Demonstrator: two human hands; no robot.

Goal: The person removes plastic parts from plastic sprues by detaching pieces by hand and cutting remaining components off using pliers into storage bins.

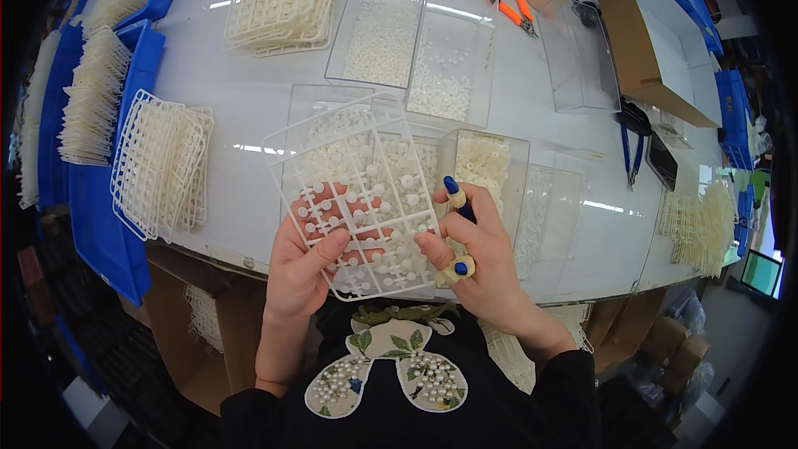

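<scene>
White frame [399, 221] being held between two hands, seemingly part-stripped.
The left hand [301, 270] is pinching the frame's left side, thumb on top; the right hand [484, 243] is curling round a blue-handled tool [451, 185], thumb meeting the frame's right edge. To me, upper cells are looking bare; lower-left ones are carrying round parts [303, 211], apparently left to do. Clear boxes [519, 175] are holding small pale pieces [378, 41]: one beneath the frame, one right of it, two beyond.

The sprue frame [394, 224] is milky white, the worktop [208, 41] white, the bin [103, 237] blue, the side cutters [521, 2] orange-handled; a cream, green-leaved, pearl-dotted appliqué [384, 342] patterns the black top [536, 411].
</scene>
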